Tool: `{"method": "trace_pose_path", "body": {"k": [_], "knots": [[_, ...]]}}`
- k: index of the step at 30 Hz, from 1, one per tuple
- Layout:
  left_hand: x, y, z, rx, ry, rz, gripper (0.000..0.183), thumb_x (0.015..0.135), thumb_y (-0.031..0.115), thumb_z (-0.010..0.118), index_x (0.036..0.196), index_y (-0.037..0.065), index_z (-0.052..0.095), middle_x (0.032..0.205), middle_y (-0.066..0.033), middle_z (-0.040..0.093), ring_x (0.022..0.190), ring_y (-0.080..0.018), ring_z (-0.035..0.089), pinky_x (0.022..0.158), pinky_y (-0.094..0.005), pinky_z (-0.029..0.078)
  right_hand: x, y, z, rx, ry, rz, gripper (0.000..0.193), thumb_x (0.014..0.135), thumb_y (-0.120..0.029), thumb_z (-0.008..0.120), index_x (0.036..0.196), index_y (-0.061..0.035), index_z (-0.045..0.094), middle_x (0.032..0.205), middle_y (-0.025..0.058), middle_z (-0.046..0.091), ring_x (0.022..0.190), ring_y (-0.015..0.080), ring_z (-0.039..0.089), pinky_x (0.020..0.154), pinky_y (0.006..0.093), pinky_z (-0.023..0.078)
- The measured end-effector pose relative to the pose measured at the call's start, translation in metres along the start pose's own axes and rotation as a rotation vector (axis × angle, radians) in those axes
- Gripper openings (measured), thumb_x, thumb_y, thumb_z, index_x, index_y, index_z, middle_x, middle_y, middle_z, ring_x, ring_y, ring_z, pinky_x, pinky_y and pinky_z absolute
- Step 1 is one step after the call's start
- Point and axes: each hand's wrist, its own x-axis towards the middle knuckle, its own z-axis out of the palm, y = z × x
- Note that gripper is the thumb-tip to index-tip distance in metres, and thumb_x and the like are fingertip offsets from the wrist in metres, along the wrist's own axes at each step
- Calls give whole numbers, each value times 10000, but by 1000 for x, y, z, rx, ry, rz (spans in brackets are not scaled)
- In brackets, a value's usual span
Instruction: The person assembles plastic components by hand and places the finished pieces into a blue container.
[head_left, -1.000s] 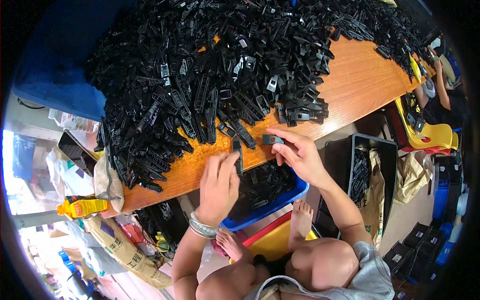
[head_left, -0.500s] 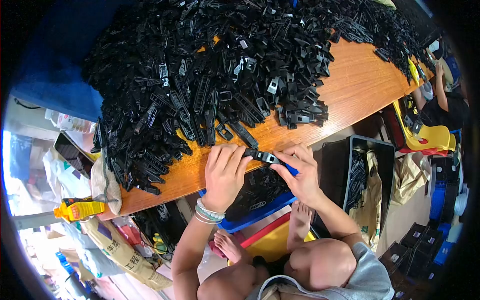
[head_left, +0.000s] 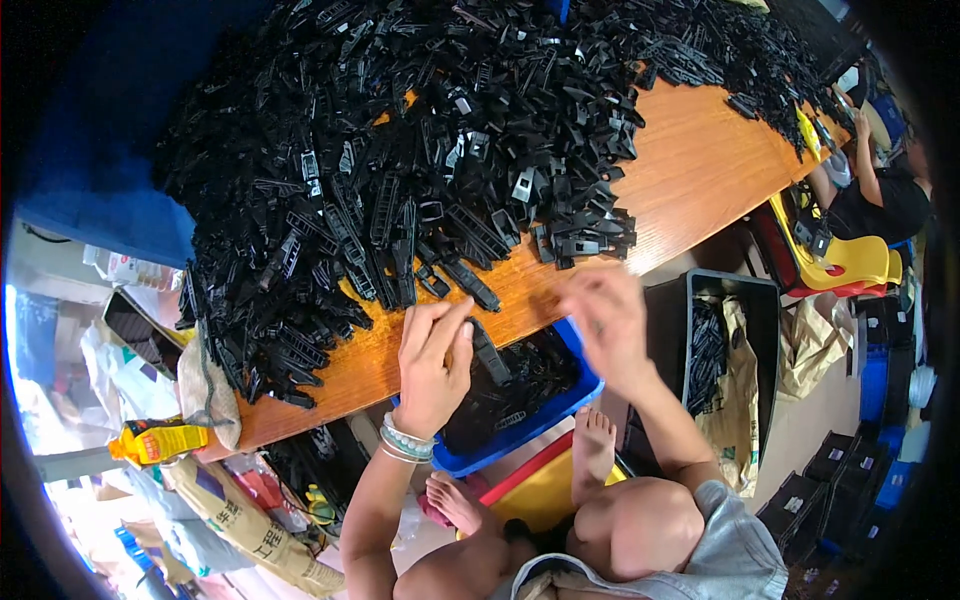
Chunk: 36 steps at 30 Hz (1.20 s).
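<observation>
Far left, a yellow bottle and bags sit below the table edge, out of the way. The black parts pile covers most of the tabletop w/ its near fringe right at the front edge, so pieces are within easy reach. Left hand rests at that edge, fingers curled, pinching a long black strip that pokes out over the blue bin; the bin sits just under the edge, between the knees, prob. so pieces drop straight in. Right hand hovers over the bin's right side, blurred, so can't tell if it's spread or gripping anything. Right of it, a black crate holds more parts. Far right, another person sits by a yellow seat.
</observation>
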Motion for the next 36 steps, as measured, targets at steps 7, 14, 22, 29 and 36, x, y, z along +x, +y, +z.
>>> {"method": "trace_pose_path", "body": {"k": [7,14,22,29,36], "knots": [[22,5,6,317,-131,63,208,858,117,670,1042,27,632,913,-121,520,878,-300,540,773,-407,467,12,19,11,-245,9,32,317,732,-24,729,1037,-65,651,1036,81,577,963,288,526,804,409,409],[-13,8,-14,243,-90,-76,214,756,16,750,933,7,629,957,-139,606,864,-321,573,767,-392,473,12,10,15,-112,139,31,341,759,-20,742,1070,-45,604,978,110,621,864,289,574,765,391,439],[-15,-1,-29,91,-67,-160,234,687,26,790,909,-1,721,861,-99,607,832,-267,555,746,-343,468,13,-14,25,533,-365,159,267,766,-24,768,1018,12,687,895,102,675,781,212,627,698,302,503],[-14,-7,-29,54,-89,-78,230,693,18,784,912,-13,716,861,-98,614,824,-263,565,729,-339,474,22,-9,30,590,-456,65,255,727,-20,779,968,17,704,900,82,646,863,231,602,775,333,477],[-12,-10,-34,7,-120,-57,317,673,63,823,958,-15,707,892,-98,626,796,-245,578,723,-344,482,22,-20,42,572,-468,-51,241,702,-125,795,901,-13,715,905,85,601,893,270,566,802,376,453]]}}
